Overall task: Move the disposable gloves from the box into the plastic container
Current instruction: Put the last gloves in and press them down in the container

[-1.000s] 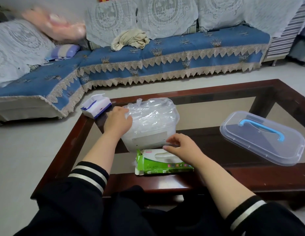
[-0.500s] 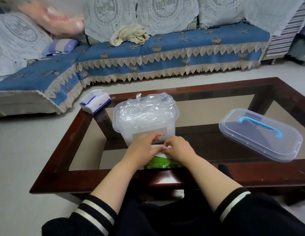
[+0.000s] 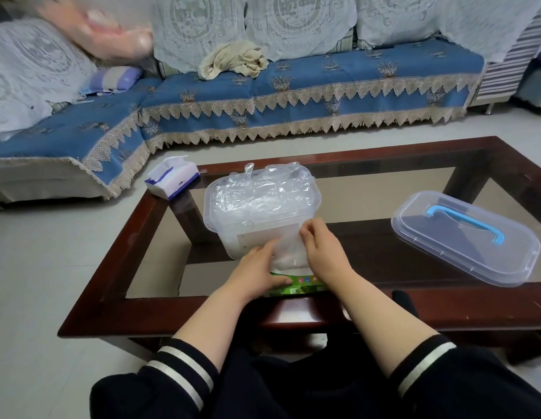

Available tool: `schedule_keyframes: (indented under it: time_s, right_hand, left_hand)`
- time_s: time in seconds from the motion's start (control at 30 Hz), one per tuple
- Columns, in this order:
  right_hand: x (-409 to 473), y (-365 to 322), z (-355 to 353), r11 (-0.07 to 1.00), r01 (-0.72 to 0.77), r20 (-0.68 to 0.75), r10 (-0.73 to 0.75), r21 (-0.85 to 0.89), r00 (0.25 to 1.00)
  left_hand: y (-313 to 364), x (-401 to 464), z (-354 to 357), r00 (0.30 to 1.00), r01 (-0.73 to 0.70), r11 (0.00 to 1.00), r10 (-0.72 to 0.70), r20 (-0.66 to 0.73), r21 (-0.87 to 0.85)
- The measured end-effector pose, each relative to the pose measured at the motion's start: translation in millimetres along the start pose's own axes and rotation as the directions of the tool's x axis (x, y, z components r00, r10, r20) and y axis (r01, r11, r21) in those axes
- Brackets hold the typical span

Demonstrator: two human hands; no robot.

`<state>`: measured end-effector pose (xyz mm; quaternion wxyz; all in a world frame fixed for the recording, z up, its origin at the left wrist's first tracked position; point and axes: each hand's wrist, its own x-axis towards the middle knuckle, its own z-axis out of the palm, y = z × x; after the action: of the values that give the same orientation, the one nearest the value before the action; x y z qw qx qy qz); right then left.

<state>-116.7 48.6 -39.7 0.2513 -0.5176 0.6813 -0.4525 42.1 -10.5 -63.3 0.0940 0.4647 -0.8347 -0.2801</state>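
A clear plastic container (image 3: 221, 234) stands open on the glass table, heaped with crumpled clear disposable gloves (image 3: 260, 192). Just in front of it lies the green glove box (image 3: 305, 282), mostly hidden under my hands. My left hand (image 3: 255, 275) presses down on the box's left part, fingers fairly straight and thumb laid along its front side. My right hand (image 3: 323, 251) pinches a clear glove (image 3: 289, 252) that is drawn up out of the box, in front of the container's wall.
The container's clear lid (image 3: 414, 246), with a blue handle, lies on the table to the right. A white and blue tissue pack (image 3: 172, 176) sits at the table's far left corner. The dark wooden table frame (image 3: 118, 267) surrounds the glass. A blue sofa stands behind.
My left hand left the container's side and came down onto the green box. My right hand rose from the box's opening, pulling a clear glove upward.
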Motion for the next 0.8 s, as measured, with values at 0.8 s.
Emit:
schedule_keyframes:
  time_s: [0.8]
  right_hand:
    - [-7.3,-5.1,-22.2,0.910,0.375,-0.462,-0.261,0.175,0.848]
  left_hand:
    - [98.0,-7.4,-58.3,0.919,-0.324,0.830,0.162,-0.358,-0.454]
